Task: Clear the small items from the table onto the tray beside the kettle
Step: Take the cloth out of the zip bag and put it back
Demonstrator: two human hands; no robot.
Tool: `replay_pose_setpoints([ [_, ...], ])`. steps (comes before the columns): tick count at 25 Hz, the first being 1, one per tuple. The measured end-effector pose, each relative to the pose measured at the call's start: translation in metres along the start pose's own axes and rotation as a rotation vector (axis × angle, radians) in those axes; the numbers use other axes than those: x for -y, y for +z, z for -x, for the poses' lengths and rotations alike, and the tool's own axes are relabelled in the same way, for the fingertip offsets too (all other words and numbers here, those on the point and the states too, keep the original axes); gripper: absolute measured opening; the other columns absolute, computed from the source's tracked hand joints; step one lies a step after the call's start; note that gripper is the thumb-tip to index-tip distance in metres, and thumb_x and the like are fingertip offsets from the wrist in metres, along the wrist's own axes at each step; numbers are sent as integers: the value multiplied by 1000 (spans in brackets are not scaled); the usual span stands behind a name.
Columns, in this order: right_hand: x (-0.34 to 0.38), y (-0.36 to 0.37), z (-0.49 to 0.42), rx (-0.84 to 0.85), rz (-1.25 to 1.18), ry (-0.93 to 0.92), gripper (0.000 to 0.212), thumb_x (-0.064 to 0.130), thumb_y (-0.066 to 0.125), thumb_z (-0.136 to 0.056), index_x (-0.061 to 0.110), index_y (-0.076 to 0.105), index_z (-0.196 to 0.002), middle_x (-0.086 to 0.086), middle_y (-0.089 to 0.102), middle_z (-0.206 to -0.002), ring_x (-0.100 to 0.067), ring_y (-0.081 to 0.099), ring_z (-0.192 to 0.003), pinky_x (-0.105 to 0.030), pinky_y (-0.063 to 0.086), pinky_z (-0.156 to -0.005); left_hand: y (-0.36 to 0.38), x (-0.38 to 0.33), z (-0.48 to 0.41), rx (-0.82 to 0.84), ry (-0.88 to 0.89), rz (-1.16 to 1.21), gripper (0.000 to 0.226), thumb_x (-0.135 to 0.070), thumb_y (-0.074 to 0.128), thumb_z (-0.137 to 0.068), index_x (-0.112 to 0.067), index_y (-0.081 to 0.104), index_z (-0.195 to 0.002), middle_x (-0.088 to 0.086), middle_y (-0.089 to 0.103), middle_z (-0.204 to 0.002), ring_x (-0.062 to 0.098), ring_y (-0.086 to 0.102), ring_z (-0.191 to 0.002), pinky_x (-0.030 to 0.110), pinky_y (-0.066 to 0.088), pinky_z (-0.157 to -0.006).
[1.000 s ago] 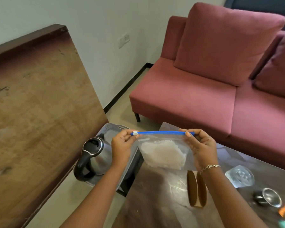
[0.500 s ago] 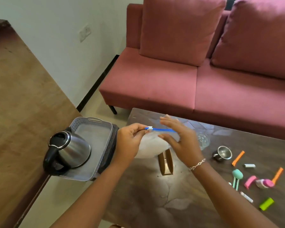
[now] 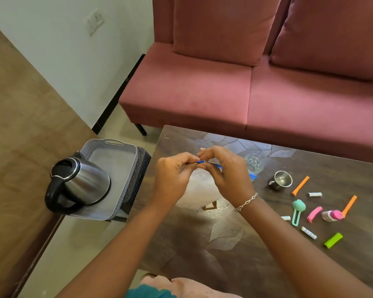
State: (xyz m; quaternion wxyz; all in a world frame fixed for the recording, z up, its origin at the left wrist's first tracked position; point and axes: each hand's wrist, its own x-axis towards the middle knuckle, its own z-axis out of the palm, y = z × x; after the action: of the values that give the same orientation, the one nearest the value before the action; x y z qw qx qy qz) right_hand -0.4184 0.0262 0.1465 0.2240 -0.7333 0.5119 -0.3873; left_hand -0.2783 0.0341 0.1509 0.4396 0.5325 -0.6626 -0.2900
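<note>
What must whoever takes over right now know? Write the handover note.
Left hand and right hand: both pinch the blue zip strip of the clear bag, held over the table.
Tray: only the kettle shows in it.
Done: nothing on the tray yet.
Left: the bag, glass, steel cup, coloured clips and other small pieces on the table's right side.

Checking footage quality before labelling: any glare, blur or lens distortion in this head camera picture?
Head view: bright glare patch on the dark glossy wooden table; soft highlights on the shiny steel kettle; the clear zip bag with blue seal, pinched by left hand and right hand, looks washed out; slight wide-angle bowing along the table's far edge; little blur.
</note>
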Motion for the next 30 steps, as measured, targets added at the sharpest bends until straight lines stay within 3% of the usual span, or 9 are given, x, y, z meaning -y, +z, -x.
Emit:
replay_pose_setpoints([
  [5,-11,-11,3,-28,36,-9,11,15,58,-80,5,59,-80,-5,71,-94,-20,65,-98,-30,51,-75,0,-8,-3,-19,-7,-2,12,-11,62,-78,-7,73,-82,-3,69,-71,14,64,-70,35,54,-60],
  [9,-42,-31,12,-27,102,30,6,8,64,-79,5,59,-82,-6,70,-95,-24,66,-98,-36,54,-77,-11,-8,-5,-99,-106,41,9,-14,62,-75,-16,71,-75,-14,67,-65,9,63,-64,29,52,-59],
  [14,-78,-60,22,-54,201,65,7,7,64,-79,4,58,-80,-8,70,-95,-26,65,-101,-32,50,-80,-23,-2,-9,-160,-144,68,10,-18,64,-75,-10,70,-79,1,69,-72,19,66,-68,29,54,-62],
  [16,-78,-65,21,-47,191,39,5,7,62,-80,4,58,-81,-8,71,-94,-25,66,-101,-31,49,-79,-21,-4,-10,-134,-164,86,2,-14,68,-77,-12,69,-79,-3,70,-72,14,66,-68,23,55,-61],
  [19,-73,-74,12,-96,143,22,3,5,58,-81,3,59,-82,-9,72,-93,-27,68,-92,-29,52,-75,-29,-3,-17,5,-211,81,11,-7,71,-77,-17,70,-81,-8,72,-77,13,69,-77,30,58,-75],
  [21,-66,-82,3,-136,153,-2,8,9,56,-82,1,59,-81,-9,72,-93,-28,68,-87,-28,49,-72,-33,-11,-18,100,-175,-3,17,-19,76,-73,-18,69,-89,-7,72,-88,9,67,-86,25,54,-84],
  [24,-51,-87,-12,-137,274,-137,19,18,52,-82,1,60,-77,-9,73,-85,-31,68,-78,-34,52,-67,-17,-34,-20,159,-76,-102,31,-31,76,-70,-17,69,-97,-10,69,-91,2,64,-87,11,48,-81],
  [27,-40,-89,-29,-121,355,-262,23,20,46,-82,3,59,-75,-8,72,-78,-32,65,-66,-33,54,-58,11,-48,-27,209,6,-198,34,-35,71,-72,-14,70,-98,-3,70,-95,8,63,-88,20,50,-81],
  [30,-34,-96,-43,-105,351,-304,12,12,54,-81,3,60,-77,-9,71,-77,-33,64,-64,-34,53,-57,21,-48,-39,127,46,-235,23,-24,69,-74,-11,71,-93,3,69,-89,15,63,-81,35,53,-76],
])
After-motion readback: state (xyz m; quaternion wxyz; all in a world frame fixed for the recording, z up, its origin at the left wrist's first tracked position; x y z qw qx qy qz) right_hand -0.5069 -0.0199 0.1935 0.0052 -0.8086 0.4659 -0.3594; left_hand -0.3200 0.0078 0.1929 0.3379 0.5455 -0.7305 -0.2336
